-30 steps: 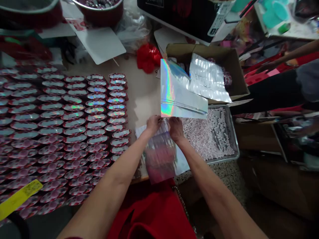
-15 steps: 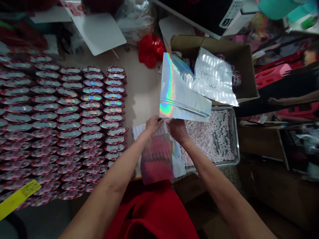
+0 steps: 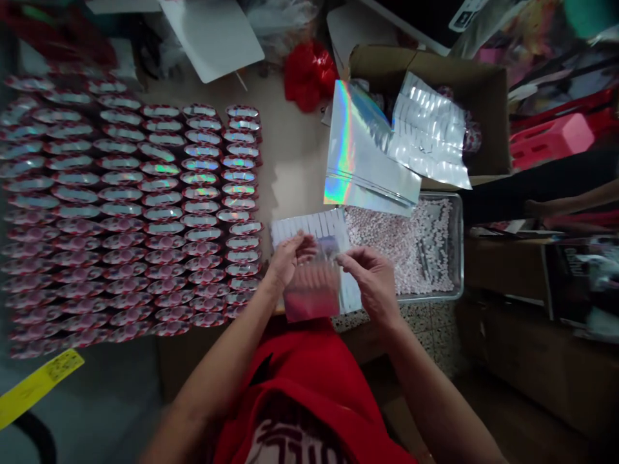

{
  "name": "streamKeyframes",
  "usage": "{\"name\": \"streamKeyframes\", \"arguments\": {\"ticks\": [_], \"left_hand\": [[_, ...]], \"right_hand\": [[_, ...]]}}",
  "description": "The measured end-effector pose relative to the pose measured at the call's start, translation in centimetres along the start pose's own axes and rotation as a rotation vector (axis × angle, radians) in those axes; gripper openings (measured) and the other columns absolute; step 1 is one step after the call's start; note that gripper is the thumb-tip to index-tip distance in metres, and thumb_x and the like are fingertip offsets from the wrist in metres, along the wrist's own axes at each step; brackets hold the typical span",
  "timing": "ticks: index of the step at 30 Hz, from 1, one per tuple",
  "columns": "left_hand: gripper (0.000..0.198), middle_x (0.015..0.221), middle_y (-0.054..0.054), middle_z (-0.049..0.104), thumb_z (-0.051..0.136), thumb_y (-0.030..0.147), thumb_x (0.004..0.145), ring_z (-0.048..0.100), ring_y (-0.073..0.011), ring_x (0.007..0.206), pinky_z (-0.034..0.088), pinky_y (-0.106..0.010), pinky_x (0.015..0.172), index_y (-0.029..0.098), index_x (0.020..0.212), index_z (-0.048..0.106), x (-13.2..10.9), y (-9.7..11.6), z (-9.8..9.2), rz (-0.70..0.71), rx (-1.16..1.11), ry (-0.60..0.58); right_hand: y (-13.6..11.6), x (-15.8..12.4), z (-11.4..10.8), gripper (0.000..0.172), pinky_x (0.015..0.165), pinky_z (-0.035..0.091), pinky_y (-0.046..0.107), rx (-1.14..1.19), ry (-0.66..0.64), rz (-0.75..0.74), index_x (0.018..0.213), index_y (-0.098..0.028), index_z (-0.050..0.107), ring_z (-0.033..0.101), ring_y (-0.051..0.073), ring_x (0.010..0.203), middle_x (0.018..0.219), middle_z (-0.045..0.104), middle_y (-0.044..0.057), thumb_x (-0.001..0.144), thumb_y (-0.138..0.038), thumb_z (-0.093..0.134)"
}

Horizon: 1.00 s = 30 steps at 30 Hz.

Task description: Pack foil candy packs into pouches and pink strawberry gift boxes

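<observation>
A glossy silvery sheet (image 3: 314, 303) lies at the table's front edge and mirrors red cloth. Behind it shows a pale strip-lined part (image 3: 309, 223); whether the two are one piece I cannot tell. My left hand (image 3: 289, 259) is over the sheet's left side, fingers loosely curled and apart, with nothing visible in them. On the right, my right hand (image 3: 374, 277) pinches thumb and fingertips together above the sheet's right edge; what is between them is too small to make out. Just beyond, a metal tray (image 3: 460, 248) holds many small pale pink pieces.
Rows of red-patterned oval-ended packs (image 3: 164, 225) fill the left. Iridescent silver sheets (image 3: 367, 174) and a crinkled silver sheet (image 3: 430, 135) overlap by a cardboard box (image 3: 503, 116). A red plastic bag (image 3: 309, 74) sits behind. Another person's arm (image 3: 575, 196) shows at right.
Both hands have drawn back toward me from the far edge of the strip-lined part. They are further apart, and my right hand has turned into a pinch. The view has shifted.
</observation>
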<state>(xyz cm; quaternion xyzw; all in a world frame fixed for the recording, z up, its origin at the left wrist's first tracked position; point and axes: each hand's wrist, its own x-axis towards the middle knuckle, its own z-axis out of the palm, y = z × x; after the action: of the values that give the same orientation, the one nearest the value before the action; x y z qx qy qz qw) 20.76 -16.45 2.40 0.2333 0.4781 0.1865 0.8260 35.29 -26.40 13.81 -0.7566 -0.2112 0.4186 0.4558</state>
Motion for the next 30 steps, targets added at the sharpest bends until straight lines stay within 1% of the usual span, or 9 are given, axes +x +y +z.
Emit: {"name": "streamKeyframes", "arguments": {"ticks": [3, 8, 11, 14, 17, 21, 23, 25, 30], "left_hand": [[0.067, 0.09, -0.01, 0.078, 0.084, 0.074, 0.07, 0.073, -0.0173, 0.076, 0.059, -0.029, 0.073, 0.014, 0.098, 0.077, -4.3, 0.6, -1.4, -0.075, -0.158, -0.063], [0.054, 0.081, -0.006, 0.077, 0.097, 0.055, 0.06, 0.073, -0.0164, 0.072, 0.059, -0.028, 0.071, 0.015, 0.089, 0.075, -8.1, 1.3, -4.1, -0.016, -0.126, 0.012], [0.047, 0.077, -0.003, 0.074, 0.097, 0.047, 0.058, 0.071, -0.0163, 0.069, 0.058, -0.029, 0.07, 0.016, 0.084, 0.073, -10.5, 0.8, -6.0, -0.004, -0.084, 0.122], [0.034, 0.076, -0.002, 0.072, 0.088, 0.047, 0.07, 0.069, -0.0164, 0.071, 0.057, -0.03, 0.072, 0.018, 0.082, 0.074, -14.2, -0.7, -8.8, 0.077, 0.029, 0.254], [0.023, 0.079, -0.002, 0.073, 0.077, 0.043, 0.081, 0.068, -0.017, 0.078, 0.054, -0.03, 0.08, 0.02, 0.08, 0.077, -18.6, -2.9, -12.9, 0.2, 0.269, 0.465], [0.02, 0.085, -0.003, 0.073, 0.076, 0.041, 0.083, 0.067, -0.0191, 0.082, 0.052, -0.032, 0.081, 0.022, 0.08, 0.079, -23.3, -5.3, -19.1, 0.262, 0.556, 0.714], [0.018, 0.085, -0.004, 0.072, 0.075, 0.04, 0.084, 0.066, -0.0197, 0.083, 0.051, -0.032, 0.082, 0.023, 0.08, 0.078, -24.2, -5.8, -21.2, 0.287, 0.671, 0.749], [0.016, 0.085, -0.004, 0.071, 0.075, 0.038, 0.086, 0.066, -0.0203, 0.085, 0.05, -0.033, 0.085, 0.024, 0.08, 0.078, -24.2, -6.0, -22.0, 0.304, 0.758, 0.737], [0.012, 0.091, -0.005, 0.072, 0.075, 0.034, 0.088, 0.065, -0.023, 0.092, 0.048, -0.036, 0.09, 0.025, 0.081, 0.079, -21.6, -5.8, -20.2, 0.31, 0.887, 0.687]], "right_hand": [[0.0, -1.5, 2.1, 0.028, 0.065, 0.043, 0.027, 0.132, -0.04, 0.091, 0.073, -0.02, 0.072, 0.055, 0.013, 0.064, 0.068, 0.067, -0.001, 0.076, -0.044, 0.087], [0.4, -3.8, 5.3, 0.029, 0.068, 0.044, 0.028, 0.146, -0.079, 0.139, 0.073, -0.02, 0.073, 0.055, 0.013, 0.066, 0.07, 0.068, 0.0, 0.074, -0.045, 0.088], [1.2, -5.3, 6.7, 0.029, 0.068, 0.044, 0.028, 0.108, -0.125, 0.166, 0.072, -0.019, 0.075, 0.055, 0.014, 0.067, 0.069, 0.068, 0.0, 0.071, -0.045, 0.089], [3.3, -7.4, 9.0, 0.03, 0.066, 0.042, 0.028, 0.004, -0.164, 0.214, 0.072, -0.019, 0.078, 0.055, 0.014, 0.066, 0.068, 0.07, 0.001, 0.066, -0.045, 0.092], [6.2, -10.2, 13.0, 0.031, 0.061, 0.041, 0.029, -0.075, -0.216, 0.291, 0.071, -0.018, 0.08, 0.054, 0.015, 0.061, 0.064, 0.069, 0.002, 0.067, -0.047, 0.089], [9.4, -13.9, 19.3, 0.033, 0.059, 0.043, 0.029, -0.079, -0.266, 0.309, 0.07, -0.019, 0.079, 0.055, 0.015, 0.057, 0.061, 0.069, 0.002, 0.066, -0.051, 0.084], [10.4, -14.9, 21.4, 0.034, 0.059, 0.045, 0.029, -0.08, -0.251, 0.285, 0.071, -0.019, 0.079, 0.056, 0.016, 0.057, 0.063, 0.07, 0.002, 0.068, -0.052, 0.082], [11.2, -15.3, 22.2, 0.034, 0.06, 0.048, 0.029, -0.097, -0.222, 0.266, 0.073, -0.019, 0.08, 0.059, 0.016, 0.059, 0.066, 0.072, 0.003, 0.069, -0.053, 0.081], [11.9, -14.4, 20.5, 0.036, 0.061, 0.049, 0.029, -0.151, -0.095, 0.251, 0.075, -0.017, 0.08, 0.059, 0.016, 0.061, 0.068, 0.074, 0.003, 0.069, -0.053, 0.082]]}}
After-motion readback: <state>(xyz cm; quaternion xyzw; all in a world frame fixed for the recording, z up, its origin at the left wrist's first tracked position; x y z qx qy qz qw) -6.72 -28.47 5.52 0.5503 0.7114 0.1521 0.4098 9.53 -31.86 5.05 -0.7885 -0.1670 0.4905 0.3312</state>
